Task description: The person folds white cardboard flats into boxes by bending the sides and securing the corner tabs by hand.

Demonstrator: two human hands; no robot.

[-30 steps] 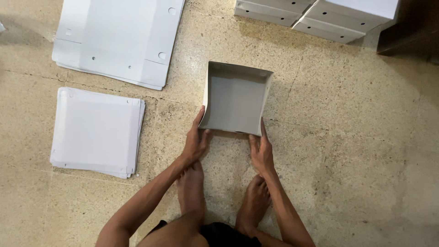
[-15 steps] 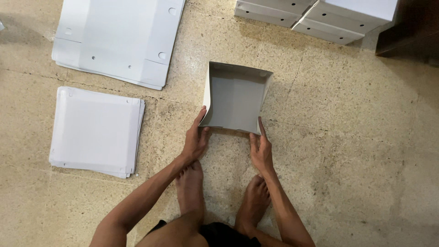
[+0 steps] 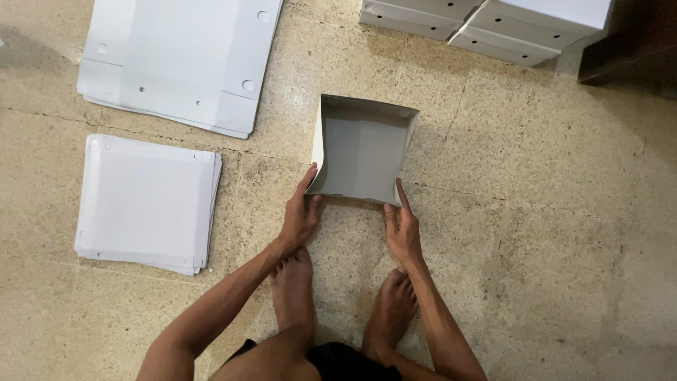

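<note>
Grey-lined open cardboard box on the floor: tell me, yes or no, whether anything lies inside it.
No: the grey-lined open cardboard box shows only its bare grey bottom and walls, with nothing lying inside.

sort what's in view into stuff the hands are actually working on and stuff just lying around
In hand:
- half-folded grey cardboard box, open on top
- left hand at its near left corner
- right hand at its near right corner

Lying about:
- stack of square white flat sheets
- larger flat white die-cut sheets
- finished white boxes at the top edge
- dark wooden furniture, top right
</note>
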